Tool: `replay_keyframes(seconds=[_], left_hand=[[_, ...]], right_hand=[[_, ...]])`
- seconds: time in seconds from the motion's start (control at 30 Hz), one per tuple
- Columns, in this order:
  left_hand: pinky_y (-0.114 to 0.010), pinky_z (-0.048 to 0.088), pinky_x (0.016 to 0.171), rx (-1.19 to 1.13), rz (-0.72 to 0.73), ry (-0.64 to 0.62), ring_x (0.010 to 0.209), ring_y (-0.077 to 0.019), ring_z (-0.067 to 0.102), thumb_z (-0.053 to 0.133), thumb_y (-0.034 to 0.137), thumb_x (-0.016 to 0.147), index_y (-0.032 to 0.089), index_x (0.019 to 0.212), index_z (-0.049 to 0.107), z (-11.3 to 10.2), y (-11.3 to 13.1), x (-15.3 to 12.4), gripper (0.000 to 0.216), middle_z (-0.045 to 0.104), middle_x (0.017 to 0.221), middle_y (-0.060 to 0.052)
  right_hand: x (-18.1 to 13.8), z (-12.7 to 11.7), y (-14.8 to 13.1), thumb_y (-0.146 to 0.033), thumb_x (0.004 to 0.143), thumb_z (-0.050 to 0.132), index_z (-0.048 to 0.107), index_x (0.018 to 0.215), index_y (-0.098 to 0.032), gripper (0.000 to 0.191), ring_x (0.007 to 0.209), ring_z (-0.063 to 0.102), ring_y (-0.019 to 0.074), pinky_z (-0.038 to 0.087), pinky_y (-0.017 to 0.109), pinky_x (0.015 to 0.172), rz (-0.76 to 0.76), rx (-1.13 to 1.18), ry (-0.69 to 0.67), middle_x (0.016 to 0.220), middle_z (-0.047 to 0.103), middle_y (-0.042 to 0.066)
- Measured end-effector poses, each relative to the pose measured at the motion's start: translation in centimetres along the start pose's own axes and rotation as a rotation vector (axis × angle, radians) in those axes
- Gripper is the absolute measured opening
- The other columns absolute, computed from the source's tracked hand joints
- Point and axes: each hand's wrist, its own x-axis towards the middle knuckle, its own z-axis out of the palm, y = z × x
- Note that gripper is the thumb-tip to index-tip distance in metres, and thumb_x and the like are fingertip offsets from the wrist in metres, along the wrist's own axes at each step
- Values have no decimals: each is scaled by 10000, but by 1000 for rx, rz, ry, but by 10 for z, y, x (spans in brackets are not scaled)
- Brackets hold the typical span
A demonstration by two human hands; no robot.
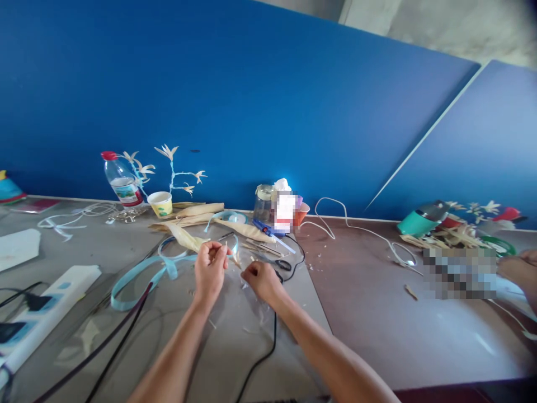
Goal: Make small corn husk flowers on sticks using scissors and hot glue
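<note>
My left hand (212, 267) is closed in a pinch above the grey table, and a thin pale tip sticks up by its fingertips; what it holds is too small to make out. Facing it, my right hand (263, 280) is also pinched, with its fingertips at the end of a small strip of dried husk (236, 258). Behind the left hand lies a wide, pale dried husk (184, 237). A light blue ribbon (121, 291) loops on the table to the left. Beyond the hands are a blue glue gun (263, 228) and black-handled scissors (284, 265).
Husk flowers on blue stems stand in a yellow paper cup (160, 205) beside a plastic bottle (123, 187). A white power strip (54, 313) sits at left. Black cords cross the front. A glass jar (263, 204) stands behind. Another person's hand (520, 271) is at far right.
</note>
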Motion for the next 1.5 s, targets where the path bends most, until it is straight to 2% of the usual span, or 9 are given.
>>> replay_keyframes(seconds=[0.23, 0.47, 0.6, 0.7, 0.97, 1.1, 1.3, 1.4, 1.5], left_hand=[[-177, 351, 458, -60, -4, 7, 452, -53, 469, 631, 273, 718, 174, 808, 494, 3, 6, -2, 191, 611, 632, 21], [-187, 365, 489, -226, -231, -209, 482, -56, 471, 669, 253, 680, 160, 850, 571, 4, 0, -3, 218, 606, 635, 4], [-216, 403, 519, -294, -280, -236, 469, -52, 456, 684, 240, 662, 168, 834, 581, 3, 2, -2, 212, 591, 652, 12], [-234, 429, 559, -332, -298, -248, 467, -47, 448, 678, 220, 670, 176, 816, 579, 1, 4, 0, 182, 575, 642, 24], [-223, 421, 541, -282, -342, -284, 471, -52, 460, 679, 239, 678, 170, 844, 589, 0, -1, 0, 201, 591, 636, 14], [-224, 436, 554, -311, -324, -238, 466, -48, 461, 686, 224, 667, 171, 848, 591, -1, 1, 3, 212, 583, 619, 26], [-229, 461, 610, -398, -281, -155, 483, -42, 483, 694, 193, 654, 180, 797, 591, -8, 1, 10, 177, 595, 629, 31], [-234, 463, 607, -411, -245, -119, 472, -45, 482, 698, 191, 642, 185, 787, 594, -9, 2, 12, 178, 593, 610, 38], [-234, 459, 597, -410, -215, -107, 450, -41, 466, 694, 186, 640, 188, 775, 593, -9, 5, 12, 168, 594, 603, 41]], right_hand=[[-9, -13, 14, -303, 684, 521, 571, 688, -156, 155, 541, 424, 104, 340, 210, 520, -2, 513, 176, 579, 499, -30], [-13, -20, 19, -293, 651, 577, 529, 673, -181, 124, 496, 375, 87, 310, 210, 497, -37, 991, 151, 540, 434, -51], [-8, -34, 31, -322, 637, 634, 506, 702, -201, 188, 480, 379, 72, 347, 220, 519, -18, 1277, 143, 623, 458, -46], [-6, -42, 38, -336, 636, 653, 491, 705, -206, 218, 478, 382, 71, 369, 232, 527, -9, 1335, 102, 654, 462, -40], [-11, -40, 32, -345, 608, 677, 501, 686, -193, 245, 468, 380, 69, 374, 220, 495, 35, 1297, -69, 630, 490, -28], [-11, -37, 28, -337, 596, 686, 532, 668, -170, 238, 451, 372, 56, 325, 185, 443, 72, 1214, -124, 593, 497, -30], [-3, -23, 21, -239, 623, 572, 581, 646, -145, 97, 436, 395, 68, 297, 191, 435, 102, 692, -34, 532, 514, -38], [4, -12, 11, -215, 634, 551, 611, 640, -145, 93, 471, 439, 80, 322, 190, 472, 46, 409, 23, 535, 539, -34], [12, -3, -3, -222, 676, 515, 626, 636, -144, 141, 432, 452, 85, 327, 191, 465, 59, 271, -15, 474, 530, -33]])
